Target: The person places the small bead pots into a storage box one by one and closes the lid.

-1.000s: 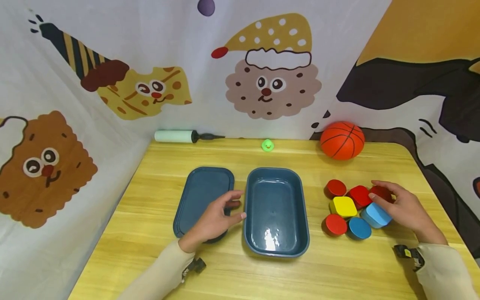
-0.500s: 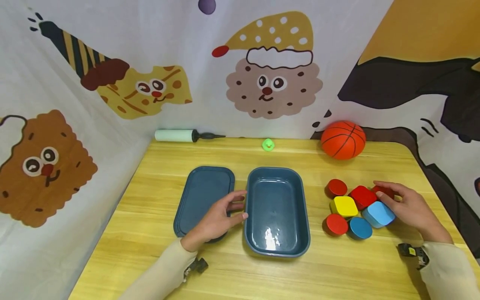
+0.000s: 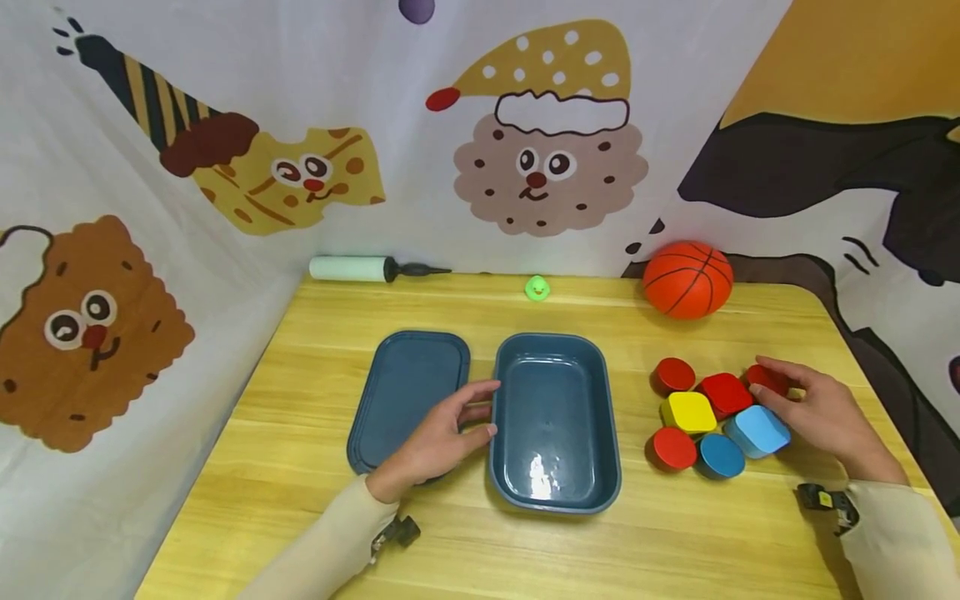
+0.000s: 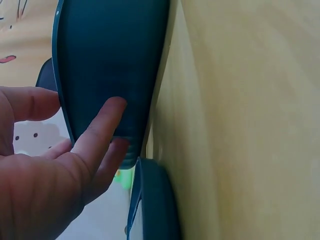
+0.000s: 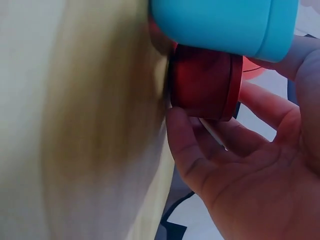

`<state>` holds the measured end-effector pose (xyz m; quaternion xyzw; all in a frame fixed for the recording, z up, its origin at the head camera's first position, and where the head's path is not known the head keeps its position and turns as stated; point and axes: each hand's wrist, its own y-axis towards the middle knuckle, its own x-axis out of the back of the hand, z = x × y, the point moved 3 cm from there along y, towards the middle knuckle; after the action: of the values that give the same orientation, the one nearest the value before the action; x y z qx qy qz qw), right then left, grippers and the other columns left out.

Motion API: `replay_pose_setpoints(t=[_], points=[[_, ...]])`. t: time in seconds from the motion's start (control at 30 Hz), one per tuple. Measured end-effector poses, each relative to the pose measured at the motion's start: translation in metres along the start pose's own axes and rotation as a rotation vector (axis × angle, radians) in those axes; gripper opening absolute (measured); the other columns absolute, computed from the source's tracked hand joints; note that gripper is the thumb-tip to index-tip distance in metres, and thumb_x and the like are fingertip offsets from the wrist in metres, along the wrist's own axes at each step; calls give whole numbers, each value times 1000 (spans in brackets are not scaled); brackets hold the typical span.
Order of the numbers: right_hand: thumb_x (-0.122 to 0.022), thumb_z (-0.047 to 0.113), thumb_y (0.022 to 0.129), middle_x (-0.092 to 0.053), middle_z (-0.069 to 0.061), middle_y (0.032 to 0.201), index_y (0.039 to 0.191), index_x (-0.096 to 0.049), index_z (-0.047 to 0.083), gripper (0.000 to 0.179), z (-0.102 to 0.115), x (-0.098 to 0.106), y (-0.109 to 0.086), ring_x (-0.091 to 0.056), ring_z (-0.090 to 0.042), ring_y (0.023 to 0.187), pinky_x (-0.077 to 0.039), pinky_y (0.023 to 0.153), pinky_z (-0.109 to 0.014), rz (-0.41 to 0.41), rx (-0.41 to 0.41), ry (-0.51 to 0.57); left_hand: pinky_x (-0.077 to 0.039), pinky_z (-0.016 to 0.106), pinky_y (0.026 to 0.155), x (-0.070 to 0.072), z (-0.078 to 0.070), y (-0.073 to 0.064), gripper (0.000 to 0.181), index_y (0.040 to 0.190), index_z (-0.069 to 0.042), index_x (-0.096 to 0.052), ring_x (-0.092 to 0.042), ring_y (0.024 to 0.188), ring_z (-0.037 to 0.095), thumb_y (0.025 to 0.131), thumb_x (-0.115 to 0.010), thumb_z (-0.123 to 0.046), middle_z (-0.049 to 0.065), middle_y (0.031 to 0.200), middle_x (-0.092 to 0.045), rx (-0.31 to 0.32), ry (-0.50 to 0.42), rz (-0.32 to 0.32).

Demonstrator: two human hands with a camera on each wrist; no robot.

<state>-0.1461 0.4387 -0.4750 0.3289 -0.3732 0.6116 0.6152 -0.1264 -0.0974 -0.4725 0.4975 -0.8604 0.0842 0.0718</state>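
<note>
Gripping red block, right hand hides lower fingers from head view.

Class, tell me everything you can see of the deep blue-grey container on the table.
The container is an open, rounded rectangle with raised walls and a thin rim. Its smooth, glossy surface looks like plastic; its floor shows a bright reflection, with nothing lying inside. It sits upright on the wooden-looking table, beside a flat, lid-like piece. The left hand is at its left side, apparently touching it.
</note>
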Motion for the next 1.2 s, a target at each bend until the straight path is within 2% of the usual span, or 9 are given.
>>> replay_pose_setpoints(t=[0.1, 0.2, 0.37, 0.5, 0.7, 0.83, 1.03, 1.2], points=[[-68, 39, 104, -53, -41, 142, 152, -50, -5, 67, 3, 5, 1, -53, -56, 116, -52, 73, -30, -55, 9, -2, -57, 37, 107, -2, 0, 1, 67, 162, -9, -40, -59, 140, 39, 100, -66, -3, 18, 161, -47, 8, -15, 2], [-68, 40, 104, -52, -41, 144, 154, -49, -4, 69, 7, 11, 0, -51, -56, 116, -40, 64, -11, -73, -2, 20, -58, 34, 104, -3, 0, 2, 67, 162, -9, -40, -58, 140, 39, 100, -67, -4, 19, 162, -46, 19, -30, 0], [-68, 38, 104, -49, -40, 147, 157, -46, -1, 69, 17, 17, 0, -47, -57, 121, -38, 64, -3, -82, 7, 71, -57, 38, 107, -4, 0, 3, 68, 161, -9, -41, -59, 139, 38, 100, -71, -8, 19, 162, -45, 25, -25, -12], [-71, 33, 103, -51, -39, 147, 155, -49, -1, 66, 32, 21, -1, -49, -55, 122, -36, 67, 5, -126, 64, 87, -57, 39, 106, -4, 0, 4, 68, 161, -10, -41, -60, 138, 38, 100, -71, -8, 18, 162, -46, 25, -23, -17], [-74, 32, 101, -56, -33, 146, 153, -54, 1, 63, 59, 21, -2, -53, -47, 119, -36, 72, 8, -158, 145, 101, -58, 33, 103, -3, 0, 7, 69, 162, -12, -41, -60, 138, 37, 100, -71, -8, 17, 162, -46, 34, -3, -24], [-76, 28, 100, -58, -31, 145, 152, -56, 3, 62, 76, 17, 0, -54, -44, 119, -38, 75, 7, -136, 207, 108, -59, 36, 103, -1, -1, 9, 69, 162, -12, -42, -59, 139, 37, 100, -71, -8, 17, 162, -46, 43, -1, -23], [-82, 21, 95, -63, -25, 143, 146, -62, 1, 58, 109, 7, 0, -58, -34, 115, -39, 80, 6, -148, 311, 114, -57, 40, 106, -1, 1, 11, 67, 162, -15, -42, -57, 142, 39, 101, -70, -10, 16, 163, -46, 48, 14, -13], [-83, 19, 93, -66, -21, 139, 144, -64, 4, 56, 138, -2, -3, -62, -27, 110, -47, 79, 1, -131, 410, 119, -56, 42, 108, -2, 2, 12, 67, 164, -15, -39, -55, 144, 40, 103, -67, -9, 15, 166, -41, 48, 0, 17]])
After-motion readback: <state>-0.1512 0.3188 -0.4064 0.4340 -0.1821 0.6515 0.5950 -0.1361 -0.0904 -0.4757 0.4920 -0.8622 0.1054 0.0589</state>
